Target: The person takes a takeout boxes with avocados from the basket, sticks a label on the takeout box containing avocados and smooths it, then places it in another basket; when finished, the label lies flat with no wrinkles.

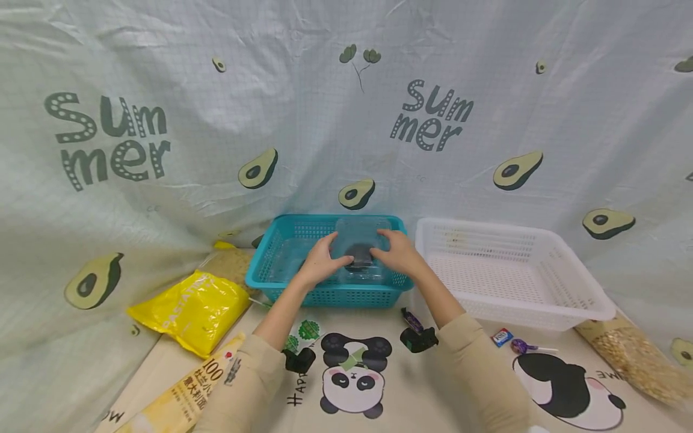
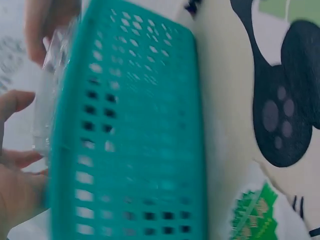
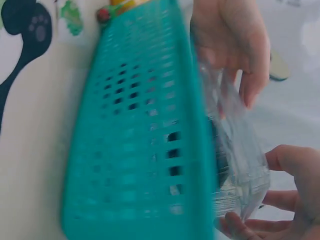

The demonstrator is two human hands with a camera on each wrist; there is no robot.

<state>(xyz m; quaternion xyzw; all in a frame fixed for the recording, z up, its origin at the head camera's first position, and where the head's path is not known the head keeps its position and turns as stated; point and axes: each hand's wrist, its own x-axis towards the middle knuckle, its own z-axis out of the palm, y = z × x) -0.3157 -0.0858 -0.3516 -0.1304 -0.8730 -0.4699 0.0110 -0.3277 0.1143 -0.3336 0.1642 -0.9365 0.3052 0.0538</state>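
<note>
Both hands grip a clear plastic box (image 1: 364,231) at the teal basket (image 1: 330,296). The left hand (image 1: 322,263) holds its left side and the right hand (image 1: 400,252) its right side, thumbs toward the near face. Something dark (image 1: 360,255) shows through the box; its kind cannot be made out. More clear plastic (image 1: 284,258) lies in the basket's left part. In the right wrist view the right hand's fingers (image 3: 282,200) curl against the clear box (image 3: 245,165), just beyond the basket rim. The left wrist view hides most of the box behind the basket wall (image 2: 135,125).
A white basket (image 1: 541,316) stands to the right, with a bag of oats or grain (image 1: 639,358) beside it. Left are a yellow bag (image 1: 197,310) and a pasta packet (image 1: 186,391). Wrapped sweets (image 1: 412,322) and a lollipop (image 1: 520,346) lie in front.
</note>
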